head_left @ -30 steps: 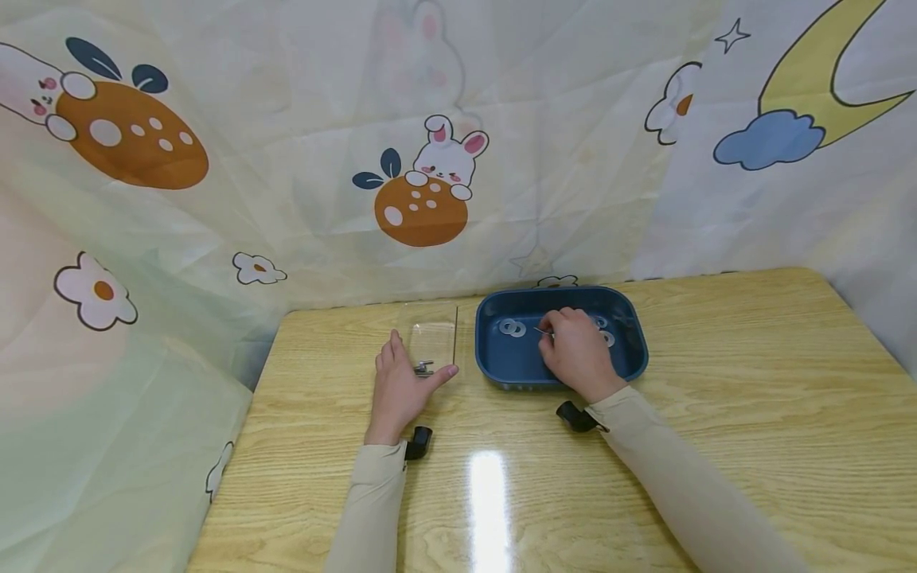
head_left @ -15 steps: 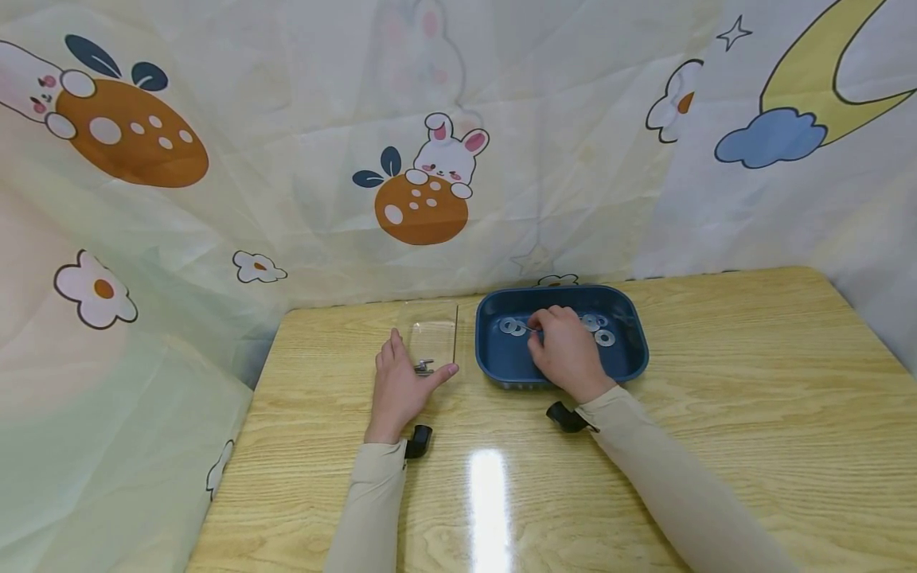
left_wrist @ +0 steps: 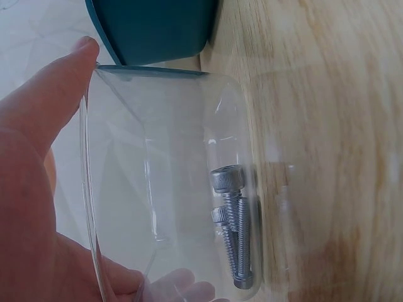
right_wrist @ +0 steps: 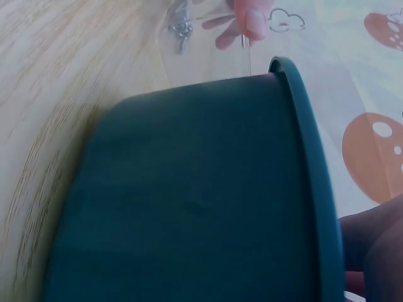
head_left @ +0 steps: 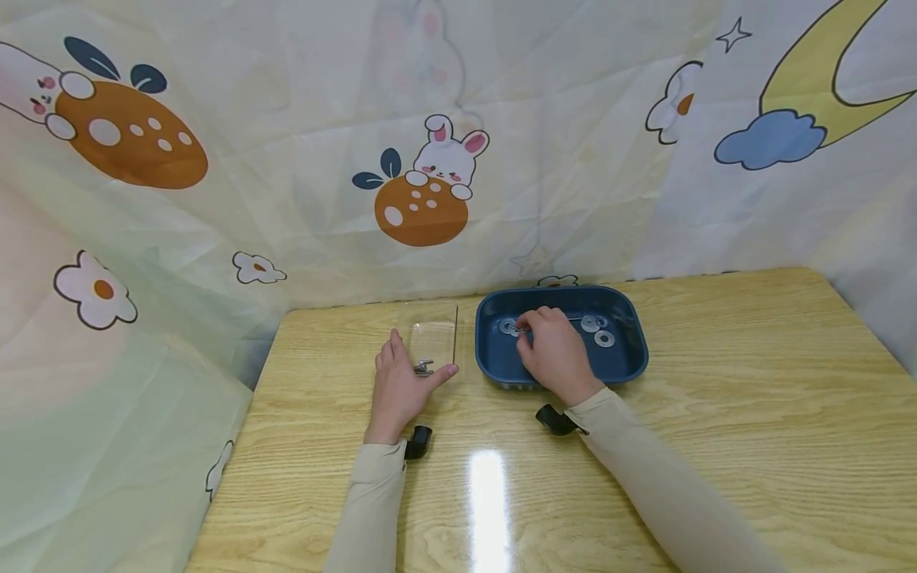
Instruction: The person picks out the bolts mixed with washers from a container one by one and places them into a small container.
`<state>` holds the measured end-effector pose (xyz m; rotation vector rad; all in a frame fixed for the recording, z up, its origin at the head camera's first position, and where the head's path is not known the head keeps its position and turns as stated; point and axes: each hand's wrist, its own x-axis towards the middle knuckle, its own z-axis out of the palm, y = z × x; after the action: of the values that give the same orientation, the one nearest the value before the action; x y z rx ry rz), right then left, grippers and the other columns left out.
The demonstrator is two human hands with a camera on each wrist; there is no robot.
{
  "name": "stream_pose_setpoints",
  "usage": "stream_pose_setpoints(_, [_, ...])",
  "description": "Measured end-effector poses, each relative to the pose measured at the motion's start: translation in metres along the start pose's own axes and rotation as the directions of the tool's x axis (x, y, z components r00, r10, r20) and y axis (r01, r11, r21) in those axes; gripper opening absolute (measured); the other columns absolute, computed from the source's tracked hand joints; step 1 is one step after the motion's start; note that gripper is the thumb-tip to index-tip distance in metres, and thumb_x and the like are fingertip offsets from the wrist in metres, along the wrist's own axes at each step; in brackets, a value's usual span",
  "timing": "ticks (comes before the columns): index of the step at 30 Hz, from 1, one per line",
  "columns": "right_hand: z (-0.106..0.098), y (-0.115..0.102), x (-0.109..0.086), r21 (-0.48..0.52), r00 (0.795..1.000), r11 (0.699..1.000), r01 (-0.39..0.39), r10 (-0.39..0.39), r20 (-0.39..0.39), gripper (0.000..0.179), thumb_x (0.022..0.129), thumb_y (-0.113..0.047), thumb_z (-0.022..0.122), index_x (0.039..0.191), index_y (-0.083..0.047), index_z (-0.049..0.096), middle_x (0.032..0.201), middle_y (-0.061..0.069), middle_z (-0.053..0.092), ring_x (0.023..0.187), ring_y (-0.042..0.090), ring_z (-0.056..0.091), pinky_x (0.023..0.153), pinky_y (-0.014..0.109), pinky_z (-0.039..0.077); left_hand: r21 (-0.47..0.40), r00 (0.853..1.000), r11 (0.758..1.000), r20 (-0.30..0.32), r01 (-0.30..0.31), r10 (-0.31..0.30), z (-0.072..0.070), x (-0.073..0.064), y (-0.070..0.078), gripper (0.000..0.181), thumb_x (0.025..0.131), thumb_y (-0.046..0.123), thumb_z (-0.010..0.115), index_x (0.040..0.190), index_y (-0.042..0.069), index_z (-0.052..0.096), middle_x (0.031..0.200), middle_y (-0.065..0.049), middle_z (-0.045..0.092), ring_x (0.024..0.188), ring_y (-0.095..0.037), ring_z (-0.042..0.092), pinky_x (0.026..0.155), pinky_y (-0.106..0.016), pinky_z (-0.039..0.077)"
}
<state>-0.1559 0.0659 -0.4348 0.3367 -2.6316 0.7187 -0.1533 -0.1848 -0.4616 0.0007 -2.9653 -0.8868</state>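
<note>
My left hand (head_left: pixel 401 386) grips a clear plastic box (head_left: pixel 433 334), thumb at its near right corner and fingers along its left side. Several socket-head bolts (left_wrist: pixel 236 220) lie together in the box in the left wrist view. My right hand (head_left: pixel 557 354) reaches into a dark blue tray (head_left: pixel 501 380), its thumb and forefinger pinched on a thin metal washer, mostly hidden by the fingers. Right under those fingertips lies a loose washer (head_left: pixel 507 326). The right wrist view shows mainly the tray's outer wall (right_wrist: pixel 189 189), with my right fingers (right_wrist: pixel 387 258) beyond the rim.
More flat washers (head_left: pixel 605 339) lie in the right part of the tray, near a thin metal rod (head_left: pixel 575 318). Box and tray stand side by side near the back edge of the wooden table (head_left: pixel 752 398). A printed cloth (head_left: pixel 573 159) hangs behind.
My right hand has moved left inside the tray with the thin metal piece, uncovering washers on the right. The left hand and the box have stayed in place.
</note>
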Motion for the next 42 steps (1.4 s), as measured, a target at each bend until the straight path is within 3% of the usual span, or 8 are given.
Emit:
stream_pose_setpoints(14, [0.008, -0.014, 0.001, 0.046, 0.999, 0.998, 0.038, -0.039, 0.002, 0.010, 0.085, -0.011, 0.063, 0.092, -0.008, 0.068, 0.089, 0.004, 0.061, 0.082, 0.019, 0.052, 0.065, 0.032, 0.048, -0.006, 1.000, 1.000, -0.018, -0.005, 0.004, 0.002, 0.000, -0.001, 0.127, 0.063, 0.073, 0.065, 0.148, 0.000, 0.005, 0.147, -0.022, 0.019, 0.133, -0.034, 0.020, 0.106, -0.045, 0.025])
stream_pose_setpoints(23, [0.014, -0.024, 0.004, 0.040, 0.998, 0.997, 0.064, -0.064, -0.002, 0.009, 0.085, -0.012, 0.062, 0.092, -0.009, 0.068, 0.088, 0.003, 0.060, 0.080, 0.019, 0.050, 0.062, 0.030, 0.045, 0.001, 1.000, 1.000, -0.014, -0.002, 0.002, 0.002, 0.000, -0.002, 0.127, 0.063, 0.075, 0.063, 0.148, 0.000, 0.004, 0.148, -0.021, 0.017, 0.134, -0.033, 0.019, 0.106, -0.045, 0.024])
stream_pose_setpoints(42, [0.028, -0.040, 0.009, 0.046, 0.993, 0.992, 0.117, -0.117, -0.005, 0.011, 0.085, -0.012, 0.063, 0.093, -0.012, 0.071, 0.090, 0.003, 0.063, 0.083, 0.019, 0.053, 0.068, 0.031, 0.047, 0.003, 1.000, 1.000, -0.010, -0.003, 0.003, 0.002, -0.001, -0.001, 0.125, 0.065, 0.072, 0.064, 0.148, 0.000, 0.004, 0.148, -0.021, 0.016, 0.133, -0.035, 0.019, 0.105, -0.046, 0.026])
